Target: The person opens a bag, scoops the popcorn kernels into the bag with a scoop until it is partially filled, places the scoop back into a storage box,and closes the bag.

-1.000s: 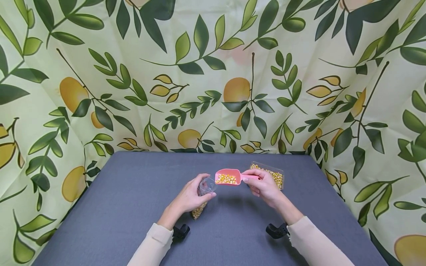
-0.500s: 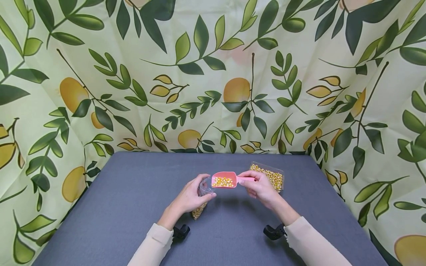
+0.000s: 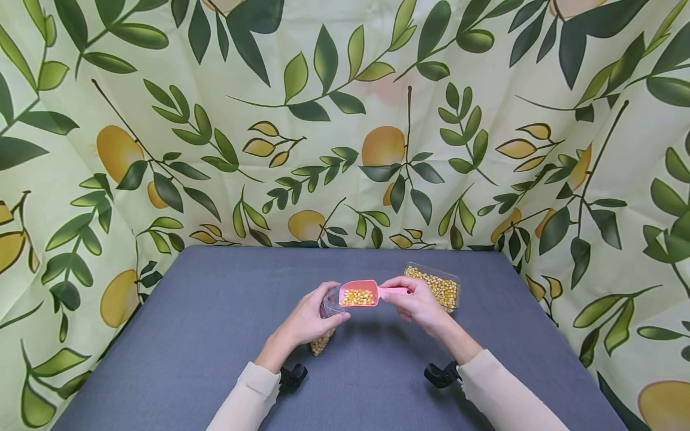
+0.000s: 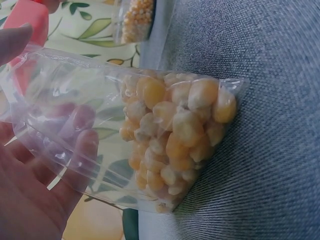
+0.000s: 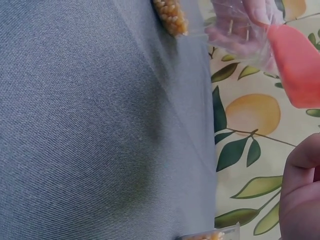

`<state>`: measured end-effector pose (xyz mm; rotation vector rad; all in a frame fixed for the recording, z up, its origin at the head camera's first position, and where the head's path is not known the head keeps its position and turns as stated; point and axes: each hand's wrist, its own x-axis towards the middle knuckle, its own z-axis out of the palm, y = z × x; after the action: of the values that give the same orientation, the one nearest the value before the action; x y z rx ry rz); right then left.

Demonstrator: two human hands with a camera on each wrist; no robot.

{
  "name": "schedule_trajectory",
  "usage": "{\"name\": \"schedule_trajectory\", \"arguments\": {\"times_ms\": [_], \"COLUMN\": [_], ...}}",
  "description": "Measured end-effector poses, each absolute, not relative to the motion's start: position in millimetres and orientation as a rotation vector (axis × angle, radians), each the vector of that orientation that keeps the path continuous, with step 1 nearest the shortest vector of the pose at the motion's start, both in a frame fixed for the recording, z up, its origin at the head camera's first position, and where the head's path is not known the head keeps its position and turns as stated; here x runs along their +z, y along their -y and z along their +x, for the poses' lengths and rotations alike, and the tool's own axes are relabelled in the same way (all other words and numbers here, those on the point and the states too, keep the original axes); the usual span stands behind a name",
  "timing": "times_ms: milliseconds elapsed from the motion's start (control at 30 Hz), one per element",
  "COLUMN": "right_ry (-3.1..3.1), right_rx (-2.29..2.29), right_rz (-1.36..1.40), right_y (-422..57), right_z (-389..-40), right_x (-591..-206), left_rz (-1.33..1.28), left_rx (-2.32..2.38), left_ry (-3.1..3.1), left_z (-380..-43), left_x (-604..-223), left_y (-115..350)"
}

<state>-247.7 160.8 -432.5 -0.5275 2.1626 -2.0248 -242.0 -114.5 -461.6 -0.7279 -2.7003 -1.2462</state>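
Note:
My left hand point(image 3: 309, 316) grips a clear plastic bag point(image 4: 100, 150) near its open mouth. Corn kernels point(image 4: 170, 125) fill the bag's lower part, and its bottom stands on the table. Between thumb and fingers, my right hand point(image 3: 416, 304) pinches the handle of a pink scoop point(image 3: 368, 284). A load of yellow and white kernels point(image 3: 356, 297) lies in that scoop, which is held roughly level. Its front lip is at the bag's mouth, close to the left thumb; the right wrist view shows the scoop point(image 5: 300, 70) from below.
Behind the right hand, a clear plastic box point(image 3: 459, 284) of corn kernels sits on the grey cloth-covered table point(image 3: 226, 335). A leaf-and-fruit printed curtain point(image 3: 334, 131) hangs around the table's back and sides. Each wrist wears a black strap mount point(image 3: 443, 375).
My right hand has moved the loaded scoop left and slightly down, bringing its lip to the bag's mouth. The left hand and bag have stayed in place.

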Motion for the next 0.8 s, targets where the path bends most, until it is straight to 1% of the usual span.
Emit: {"name": "schedule_trajectory", "arguments": {"times_ms": [233,800], "right_ry": [-2.295,-2.384], "right_rx": [-1.9,-1.771], "right_rz": [-0.489,-0.515], "right_y": [-158,-149], "right_z": [-246,-247], "right_x": [-424,-414], "left_rz": [-0.733,-0.72], "left_rx": [-1.244,-1.286], "left_ry": [2.697,2.706], "left_z": [-242,-241], "left_x": [-462,-460], "left_y": [115,114]}}
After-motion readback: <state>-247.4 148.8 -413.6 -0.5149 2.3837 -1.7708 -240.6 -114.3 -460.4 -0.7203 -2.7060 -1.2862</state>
